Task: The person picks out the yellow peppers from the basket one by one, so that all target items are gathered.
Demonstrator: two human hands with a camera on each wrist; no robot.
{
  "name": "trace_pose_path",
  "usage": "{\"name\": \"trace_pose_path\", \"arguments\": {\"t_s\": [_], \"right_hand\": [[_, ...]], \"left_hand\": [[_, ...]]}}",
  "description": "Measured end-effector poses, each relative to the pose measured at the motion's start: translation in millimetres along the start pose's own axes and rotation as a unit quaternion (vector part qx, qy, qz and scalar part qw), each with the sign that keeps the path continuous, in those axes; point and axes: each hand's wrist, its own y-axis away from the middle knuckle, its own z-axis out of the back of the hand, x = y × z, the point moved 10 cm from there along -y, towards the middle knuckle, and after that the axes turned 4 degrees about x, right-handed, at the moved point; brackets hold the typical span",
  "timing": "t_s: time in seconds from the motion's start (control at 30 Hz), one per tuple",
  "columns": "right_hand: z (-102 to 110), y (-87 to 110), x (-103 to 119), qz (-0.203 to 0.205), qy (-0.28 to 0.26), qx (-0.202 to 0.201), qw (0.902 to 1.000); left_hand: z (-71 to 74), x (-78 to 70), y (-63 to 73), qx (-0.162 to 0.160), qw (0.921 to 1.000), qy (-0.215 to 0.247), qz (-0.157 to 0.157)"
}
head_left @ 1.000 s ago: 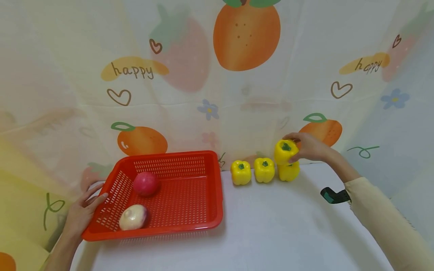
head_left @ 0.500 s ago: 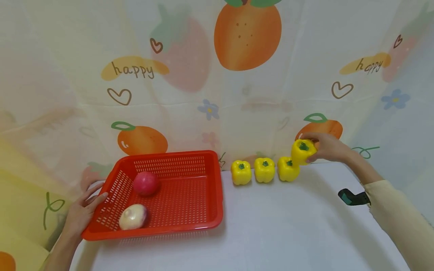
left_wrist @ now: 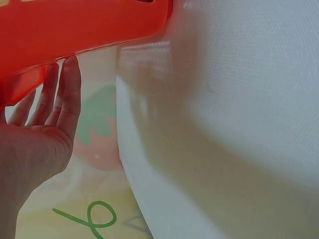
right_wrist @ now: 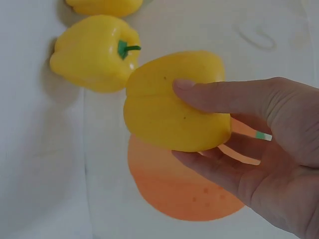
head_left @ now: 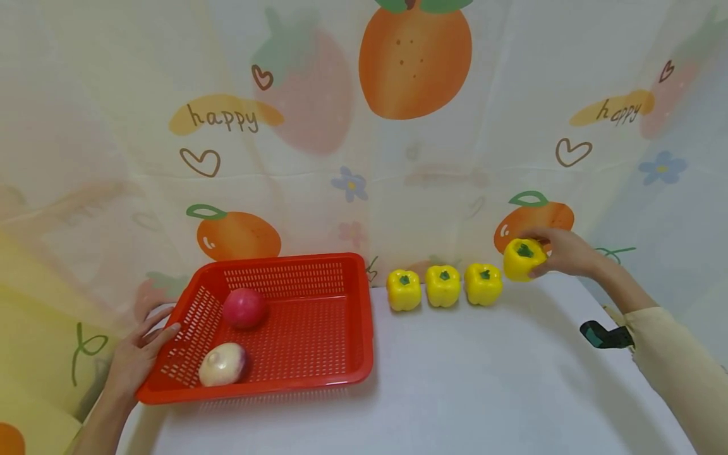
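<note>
My right hand (head_left: 563, 251) holds a yellow bell pepper (head_left: 523, 260) between thumb and fingers, raised above the table's far right part. Close up in the right wrist view, the thumb presses the side of this pepper (right_wrist: 174, 119) and the fingers lie under it. Just left of it, three more yellow bell peppers stand in a row: the right one (head_left: 483, 284), the middle one (head_left: 443, 285) and the left one (head_left: 404, 290). My left hand (head_left: 135, 360) grips the left rim of a red plastic basket (head_left: 364, 316), thumb on top, fingers beneath.
Inside the basket lie a pinkish-red ball-shaped item (head_left: 244, 308) and a white, purple-tinged onion-like vegetable (head_left: 223, 364). The white table (head_left: 455, 392) meets a fruit-printed curtain (head_left: 398, 208) behind the peppers.
My right hand has carried its pepper to the right and slightly down, away from above the row, so the row's right pepper now shows fully. The left hand and basket have stayed put.
</note>
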Motion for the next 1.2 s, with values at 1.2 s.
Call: {"name": "trace_pose_path", "arguments": {"t_s": [1.2], "right_hand": [[-71.4, 0.5, -57.1, -0.049, -0.021, 0.052, 0.9972]], "left_hand": [[2.7, -25.9, 6.6, -0.034, 0.962, -0.258, -0.084]]}}
